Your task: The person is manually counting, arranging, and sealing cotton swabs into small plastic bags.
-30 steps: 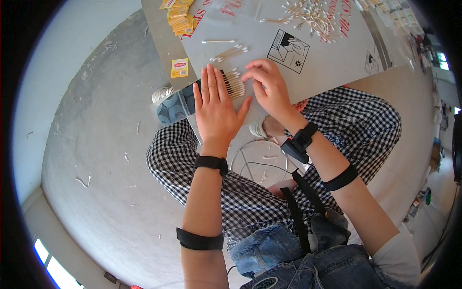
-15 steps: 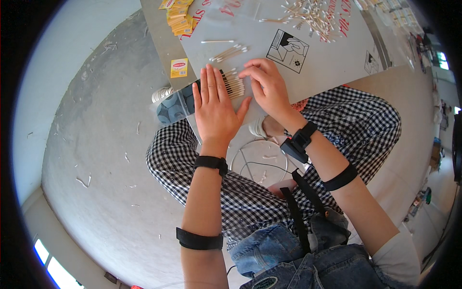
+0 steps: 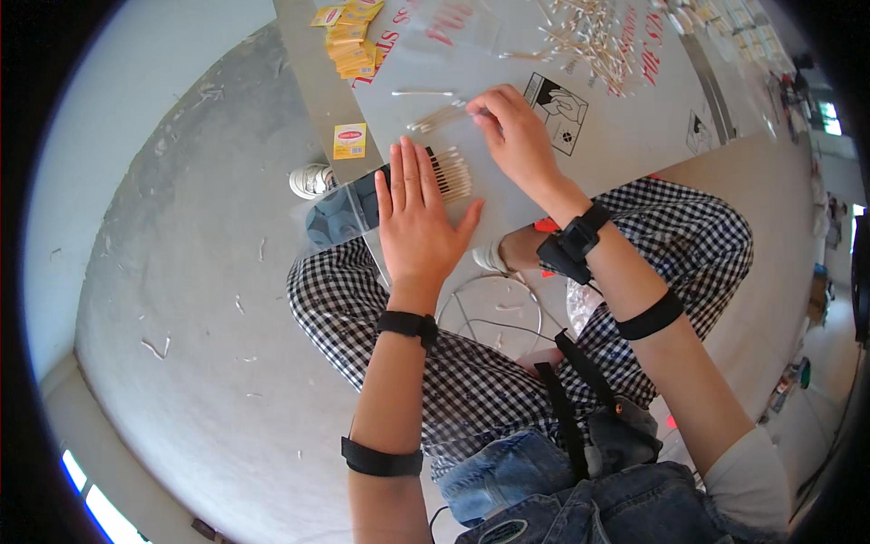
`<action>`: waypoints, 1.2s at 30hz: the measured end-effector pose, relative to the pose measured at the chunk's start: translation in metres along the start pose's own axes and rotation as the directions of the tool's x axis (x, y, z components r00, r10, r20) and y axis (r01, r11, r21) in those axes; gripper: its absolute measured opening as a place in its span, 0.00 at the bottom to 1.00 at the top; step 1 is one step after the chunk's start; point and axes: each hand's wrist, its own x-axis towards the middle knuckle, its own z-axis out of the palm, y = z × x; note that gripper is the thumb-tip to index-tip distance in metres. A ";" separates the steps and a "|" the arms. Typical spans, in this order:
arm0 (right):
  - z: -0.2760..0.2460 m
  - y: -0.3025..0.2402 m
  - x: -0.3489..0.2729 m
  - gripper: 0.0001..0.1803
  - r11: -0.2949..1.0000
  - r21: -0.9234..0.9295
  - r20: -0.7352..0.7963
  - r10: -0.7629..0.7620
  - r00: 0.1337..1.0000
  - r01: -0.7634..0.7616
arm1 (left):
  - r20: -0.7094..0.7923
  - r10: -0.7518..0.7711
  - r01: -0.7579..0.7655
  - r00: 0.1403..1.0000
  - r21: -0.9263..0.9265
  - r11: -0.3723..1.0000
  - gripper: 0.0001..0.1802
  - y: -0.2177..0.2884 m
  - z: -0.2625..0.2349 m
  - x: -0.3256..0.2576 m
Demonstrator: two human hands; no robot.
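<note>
My left hand (image 3: 419,222) lies flat, fingers stretched out, on a dark flat packet with a clear plastic end (image 3: 335,218) at the table's near left corner. From under its fingers a row of cotton swabs (image 3: 455,176) sticks out to the right, side by side. To the right and a little farther off, my right hand (image 3: 518,136) is closed in a pinch at the right-hand ends of a small bunch of cotton swabs (image 3: 435,118). The fingers hide those ends. A single swab (image 3: 422,92) lies just beyond the bunch.
A yellow card packet (image 3: 350,141) lies by the table's left edge, with a stack of yellow packets (image 3: 352,43) farther back. A large heap of swabs (image 3: 594,41) sits at the back right. Below the table are my legs and a round metal stool frame (image 3: 494,304).
My right hand has moved from above the row of swabs to the small bunch, and its fingers have closed there. My left hand stays flat on the packet. The whole view has shifted slightly.
</note>
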 end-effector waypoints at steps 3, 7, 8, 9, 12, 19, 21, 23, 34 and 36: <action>-0.003 -0.006 0.003 0.05 0.998 -0.051 0.066 -0.019 0.998 0.022 | -0.008 -0.006 0.006 1.000 -0.015 1.000 0.52 0.000 -0.004 -0.003; 0.001 -0.021 -0.001 0.04 0.991 -0.053 0.121 -0.115 0.986 0.122 | 0.007 -0.024 0.024 1.000 -0.024 0.999 0.51 -0.001 -0.009 -0.005; 0.001 -0.025 -0.002 0.04 0.991 -0.055 0.124 -0.113 0.986 0.120 | 0.009 -0.025 0.025 1.000 -0.028 0.999 0.51 -0.001 -0.010 -0.005; 0.001 -0.028 -0.003 0.04 0.991 -0.047 0.137 -0.121 0.983 0.128 | 0.005 -0.018 0.018 1.000 -0.018 1.000 0.51 -0.001 -0.011 -0.004; 0.003 -0.031 -0.004 0.04 0.991 -0.015 0.155 -0.130 0.979 0.134 | 0.001 -0.012 0.012 1.000 -0.015 1.000 0.50 0.000 -0.012 -0.005; -0.009 -0.023 0.009 0.04 0.980 -0.077 0.175 -0.170 0.970 0.186 | -0.002 -0.023 0.023 1.000 -0.069 0.997 0.48 0.002 -0.015 -0.008; -0.009 -0.021 0.011 0.04 0.980 -0.092 0.141 -0.160 0.977 0.174 | 0.015 -0.030 0.031 0.999 -0.076 0.997 0.48 0.000 -0.018 -0.010; -0.012 -0.019 0.010 0.04 0.981 -0.107 0.108 -0.150 0.983 0.162 | 0.031 -0.035 0.038 0.999 -0.082 0.996 0.48 -0.001 -0.020 -0.012; -0.008 -0.059 -0.046 0.11 0.611 0.733 0.043 0.400 0.916 -0.301 | -0.024 -0.407 0.144 0.913 -0.916 0.376 0.37 0.010 -0.029 -0.020; -0.006 -0.059 -0.051 0.15 0.574 0.759 0.091 0.373 0.924 -0.307 | 0.021 -0.594 0.083 0.804 -0.993 0.078 0.38 0.015 -0.027 -0.015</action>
